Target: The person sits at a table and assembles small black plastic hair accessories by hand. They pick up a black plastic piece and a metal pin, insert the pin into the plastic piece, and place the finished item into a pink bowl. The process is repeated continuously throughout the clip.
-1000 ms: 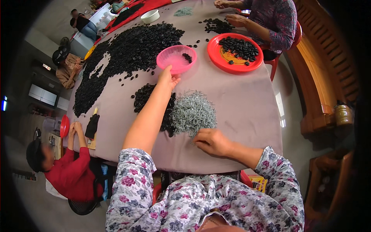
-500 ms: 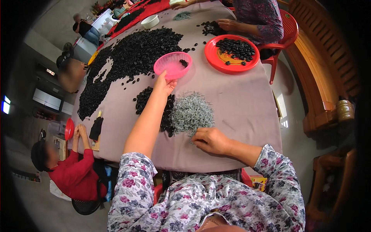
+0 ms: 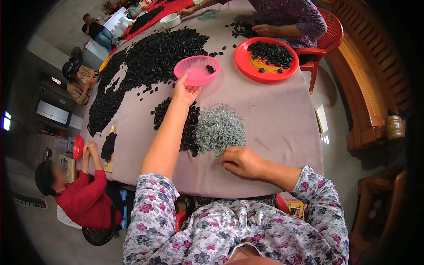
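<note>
Nearest to us, below the edge of the desk (image 3: 278,132), we note the person's floral sleeves (image 3: 152,203). The right hand (image 3: 243,161) rests at the near edge of a heap of grey-green slivers (image 3: 221,128); its fingers are curled narrow, and we cannot tell whether any sliver is pinched between them. Against the left side of that heap we record a small black heap (image 3: 190,132), partly hidden by the left forearm (image 3: 164,141). Farther off, the left hand (image 3: 185,92) holds a pink bowl (image 3: 205,82), thumb at the near rim and the other fingers loosely bent below the wall; we cannot tell whether the bowl is clear of the cloth. A few dark pieces (image 3: 210,69) lie inside, toward its right. At the left edge of the desk sits a co-worker in red (image 3: 86,201), near a black glove (image 3: 108,146). Right of the bowl, well apart from the hands, stands a red tray (image 3: 265,79) carrying glossy black pieces (image 3: 276,55). Beyond the bowl, to the left, spreads a large black heap (image 3: 154,55). Farthest, a co-worker's hand (image 3: 186,12) meets the rim of a white bowl (image 3: 170,23).
</note>
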